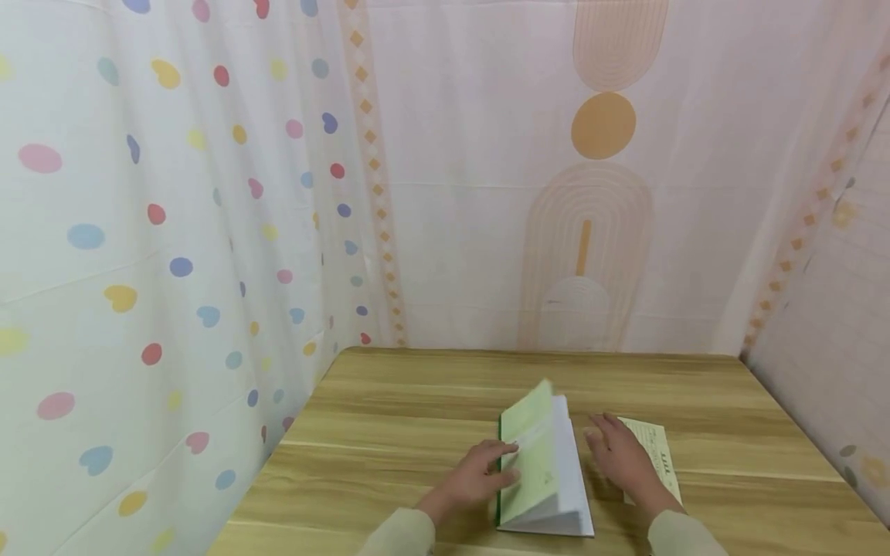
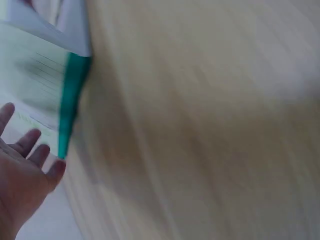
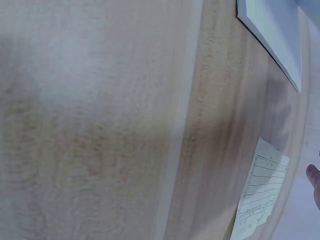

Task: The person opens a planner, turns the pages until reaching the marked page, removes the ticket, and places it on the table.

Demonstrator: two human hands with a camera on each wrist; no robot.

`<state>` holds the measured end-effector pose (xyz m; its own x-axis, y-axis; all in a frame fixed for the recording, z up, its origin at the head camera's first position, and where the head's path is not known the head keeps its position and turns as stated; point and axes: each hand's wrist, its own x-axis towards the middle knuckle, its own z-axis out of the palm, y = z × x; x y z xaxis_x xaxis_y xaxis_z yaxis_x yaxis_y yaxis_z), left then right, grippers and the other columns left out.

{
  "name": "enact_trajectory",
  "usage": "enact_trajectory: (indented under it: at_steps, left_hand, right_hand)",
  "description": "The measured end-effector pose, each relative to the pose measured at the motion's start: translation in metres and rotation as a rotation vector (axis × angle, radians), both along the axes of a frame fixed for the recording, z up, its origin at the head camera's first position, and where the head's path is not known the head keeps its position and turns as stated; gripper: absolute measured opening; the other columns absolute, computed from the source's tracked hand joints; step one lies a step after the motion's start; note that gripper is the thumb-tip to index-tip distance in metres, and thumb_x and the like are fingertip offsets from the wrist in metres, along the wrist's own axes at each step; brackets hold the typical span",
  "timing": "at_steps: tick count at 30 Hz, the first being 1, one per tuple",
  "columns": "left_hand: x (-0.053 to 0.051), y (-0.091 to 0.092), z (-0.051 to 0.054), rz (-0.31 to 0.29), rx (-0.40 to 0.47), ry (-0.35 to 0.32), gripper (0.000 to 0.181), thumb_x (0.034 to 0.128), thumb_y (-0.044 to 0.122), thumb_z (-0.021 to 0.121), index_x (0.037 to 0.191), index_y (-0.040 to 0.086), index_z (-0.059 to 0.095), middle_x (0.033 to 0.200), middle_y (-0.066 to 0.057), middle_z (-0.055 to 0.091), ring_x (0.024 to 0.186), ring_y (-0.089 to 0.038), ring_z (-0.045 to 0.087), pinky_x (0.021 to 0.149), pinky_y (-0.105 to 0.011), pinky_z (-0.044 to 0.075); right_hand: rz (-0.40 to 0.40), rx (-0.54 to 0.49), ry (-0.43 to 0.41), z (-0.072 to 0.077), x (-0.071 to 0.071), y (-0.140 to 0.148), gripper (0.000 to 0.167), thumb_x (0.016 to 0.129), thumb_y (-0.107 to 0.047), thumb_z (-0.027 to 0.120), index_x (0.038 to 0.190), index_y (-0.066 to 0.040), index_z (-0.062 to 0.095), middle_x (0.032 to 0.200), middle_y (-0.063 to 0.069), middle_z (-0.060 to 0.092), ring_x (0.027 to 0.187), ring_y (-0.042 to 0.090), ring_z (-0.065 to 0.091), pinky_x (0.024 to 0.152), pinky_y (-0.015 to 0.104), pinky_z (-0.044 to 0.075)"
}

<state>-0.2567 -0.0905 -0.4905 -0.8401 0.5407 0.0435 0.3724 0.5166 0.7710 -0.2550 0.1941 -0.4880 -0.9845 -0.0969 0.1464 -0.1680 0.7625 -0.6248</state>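
A notebook (image 1: 531, 471) with a pale green cover and white pages lies on the table, its cover raised at an angle. My left hand (image 1: 476, 475) is at the left side of that cover, its fingers extended against it. In the left wrist view the fingers are spread beside the cover, near a dark green spine strip (image 2: 71, 95). To the right of the notebook, my right hand (image 1: 622, 459) has loosely extended fingers and holds nothing. Partly behind it lies a pale yellow paper slip (image 1: 660, 452) with printed lines and handwriting. The right wrist view shows this slip flat on the table.
The wood-grain table (image 1: 389, 417) extends around the notebook and slip. A white curtain with coloured dots (image 1: 181, 266) hangs at the left, and a patterned curtain (image 1: 452, 232) hangs behind the table's far edge.
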Motion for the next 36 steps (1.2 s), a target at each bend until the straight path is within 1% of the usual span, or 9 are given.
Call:
enact_trajectory:
  at_steps: [3,7,10,14,20,23,28,32,36]
  left_hand:
    - [0.003,0.000,-0.007,-0.008,-0.205,0.070,0.055,0.0960,0.043,0.063,0.142,0.014,0.054,0.149,-0.017,0.042,0.139,-0.040,0.034,0.108,-0.061,0.030]
    - [0.006,-0.001,-0.013,-0.015,-0.364,0.103,0.064,0.0914,0.052,0.066,0.143,0.017,0.054,0.151,-0.013,0.041,0.142,-0.034,0.031,0.112,-0.059,0.024]
    - [0.008,-0.002,-0.017,-0.016,-0.386,0.082,0.066,0.0904,0.053,0.067,0.144,0.018,0.053,0.153,-0.011,0.039,0.143,-0.032,0.029,0.114,-0.057,0.022]
    - [0.008,-0.003,-0.018,-0.014,-0.384,0.073,0.066,0.0904,0.052,0.067,0.145,0.018,0.052,0.154,-0.012,0.037,0.144,-0.032,0.028,0.114,-0.058,0.020]
    - [0.000,-0.018,-0.021,0.011,-0.351,0.147,0.064,0.0950,0.052,0.060,0.144,0.012,0.052,0.152,-0.019,0.038,0.143,-0.039,0.028,0.112,-0.063,0.020]
    - [-0.012,-0.038,-0.023,0.073,-0.363,0.272,0.064,0.0970,0.051,0.056,0.143,0.007,0.051,0.151,-0.026,0.037,0.142,-0.045,0.028,0.110,-0.068,0.017]
    - [-0.034,-0.080,-0.016,0.254,-0.562,0.453,0.070,0.0967,0.055,0.054,0.145,0.004,0.048,0.152,-0.032,0.032,0.142,-0.049,0.025,0.109,-0.071,0.015]
    - [-0.042,-0.106,-0.003,0.364,-0.681,0.467,0.076,0.0942,0.060,0.055,0.147,0.006,0.046,0.154,-0.033,0.026,0.144,-0.049,0.021,0.110,-0.071,0.013]
    - [-0.046,-0.118,0.003,0.415,-0.706,0.425,0.082,0.0940,0.065,0.050,0.151,0.006,0.041,0.156,-0.034,0.021,0.146,-0.048,0.015,0.112,-0.070,0.008]
  right_hand:
    - [0.017,-0.002,0.004,-0.005,0.001,-0.002,0.061,0.109,-0.040,0.029,0.145,0.008,0.041,0.149,0.039,0.029,0.135,0.059,0.029,0.104,0.071,0.029]
    - [0.064,0.053,0.017,-0.016,0.006,-0.008,0.058,0.106,-0.039,0.043,0.143,0.006,0.047,0.147,0.037,0.036,0.134,0.057,0.032,0.103,0.069,0.030]
    - [0.077,0.152,0.037,-0.025,0.009,-0.012,0.053,0.100,-0.037,0.058,0.138,0.001,0.056,0.144,0.035,0.041,0.134,0.054,0.035,0.105,0.067,0.030]
    - [0.079,0.243,0.033,-0.032,0.011,-0.015,0.049,0.095,-0.035,0.065,0.131,-0.002,0.063,0.143,0.034,0.043,0.135,0.052,0.035,0.107,0.066,0.026]
    - [0.079,0.236,0.041,-0.030,0.008,-0.010,0.049,0.097,-0.036,0.063,0.132,-0.001,0.062,0.143,0.035,0.042,0.136,0.053,0.033,0.107,0.069,0.024]
    - [0.061,0.227,0.064,-0.023,0.003,-0.002,0.050,0.099,-0.035,0.060,0.134,0.001,0.059,0.144,0.037,0.039,0.136,0.054,0.031,0.106,0.072,0.021]
    - [0.011,0.261,0.050,-0.010,-0.002,0.022,0.063,0.102,-0.045,0.051,0.141,0.004,0.048,0.147,0.040,0.031,0.137,0.058,0.023,0.104,0.078,0.009]
    - [-0.036,0.299,0.052,0.001,-0.003,0.038,0.081,0.099,-0.060,0.045,0.146,0.006,0.041,0.150,0.044,0.019,0.137,0.062,0.015,0.099,0.082,0.002]
    - [-0.048,0.312,0.026,0.004,-0.004,0.047,0.090,0.097,-0.066,0.042,0.150,0.006,0.032,0.152,0.043,0.009,0.138,0.062,0.007,0.097,0.083,-0.004]
